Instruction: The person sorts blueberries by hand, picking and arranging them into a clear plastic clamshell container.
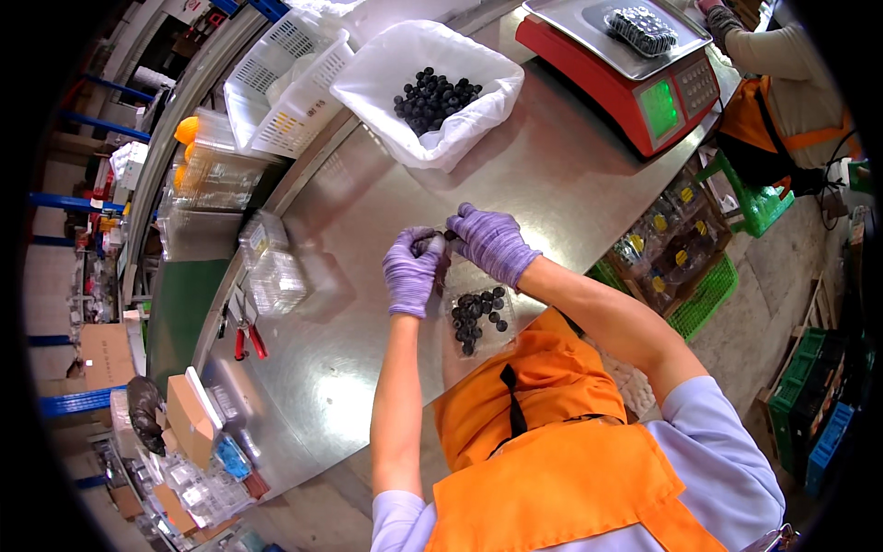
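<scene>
My right hand, in a purple striped knit glove, pinches a dark blueberry at its fingertips. Just left of it is my left hand in a matching glove, its fingers curled in; whether they hold anything is hidden. Below both hands, close to my orange apron, a clear plastic clamshell lies open on the steel table with several blueberries in it. Beyond the hands stands a white basket lined with a white plastic bag, holding a heap of blueberries.
A red scale at upper right bears a filled clamshell. At left are stacked clear containers, red-handled snips and a white perforated crate. Another person's sleeve shows beyond the scale. A box of packs sits below the table.
</scene>
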The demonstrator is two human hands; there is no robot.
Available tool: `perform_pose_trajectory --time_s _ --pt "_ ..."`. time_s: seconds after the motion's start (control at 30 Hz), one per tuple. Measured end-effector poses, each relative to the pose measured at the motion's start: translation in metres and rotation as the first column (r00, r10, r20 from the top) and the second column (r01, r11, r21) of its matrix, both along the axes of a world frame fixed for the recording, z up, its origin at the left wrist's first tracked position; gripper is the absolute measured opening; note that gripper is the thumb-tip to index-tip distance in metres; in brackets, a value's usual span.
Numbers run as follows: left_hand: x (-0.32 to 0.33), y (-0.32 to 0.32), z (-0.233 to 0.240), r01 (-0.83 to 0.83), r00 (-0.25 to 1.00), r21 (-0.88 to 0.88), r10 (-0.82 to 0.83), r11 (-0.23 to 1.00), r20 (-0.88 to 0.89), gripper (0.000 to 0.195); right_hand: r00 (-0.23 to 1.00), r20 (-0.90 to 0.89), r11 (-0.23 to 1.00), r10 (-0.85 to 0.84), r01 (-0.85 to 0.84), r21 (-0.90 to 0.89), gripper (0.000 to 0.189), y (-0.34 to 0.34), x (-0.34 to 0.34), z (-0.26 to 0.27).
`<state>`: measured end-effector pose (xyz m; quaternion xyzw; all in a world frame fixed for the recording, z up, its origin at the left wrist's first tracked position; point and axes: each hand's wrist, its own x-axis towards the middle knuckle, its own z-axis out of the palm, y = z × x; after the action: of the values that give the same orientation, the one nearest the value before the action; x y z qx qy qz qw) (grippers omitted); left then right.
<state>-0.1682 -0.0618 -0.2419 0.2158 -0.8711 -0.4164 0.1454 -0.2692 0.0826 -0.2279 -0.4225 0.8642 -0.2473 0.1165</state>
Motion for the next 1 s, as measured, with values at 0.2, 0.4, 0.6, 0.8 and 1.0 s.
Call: perform_pose_trajectory --time_s 0.2,0.4,0.6,0.8,1.0 --pt "0.019 -0.015 0.012 -0.066 0.970 0.995 0.227 -0.081 0.083 0.015 0.999 -0.017 0.999 0.033 -0.033 0.032 0.025 -0.015 0.001 -0.006" --pt "0.032 -0.021 0.016 0.116 0.987 0.871 0.150 -0.478 -0.050 0.019 0.996 -0.071 0.998 0.057 -0.056 0.012 0.021 -0.026 0.005 -0.006" --pt "0.061 -0.003 0.034 -0.024 0.971 0.999 0.237 0.022 0.018 0.019 -0.086 0.958 0.857 0.275 0.474 -0.203 0.023 0.023 -0.002 0.026" --pt "0.075 0.038 0.059 -0.123 0.991 0.772 0.032 0.624 0.132 0.021 -0.182 0.947 0.872 0.264 0.464 -0.155 0.025 0.063 0.018 0.037" --pt "0.074 0.061 0.070 -0.032 0.992 0.568 -0.041 0.822 0.116 0.017 0.906 0.399 0.982 0.143 -0.080 -0.169 0.035 0.071 0.055 0.053"
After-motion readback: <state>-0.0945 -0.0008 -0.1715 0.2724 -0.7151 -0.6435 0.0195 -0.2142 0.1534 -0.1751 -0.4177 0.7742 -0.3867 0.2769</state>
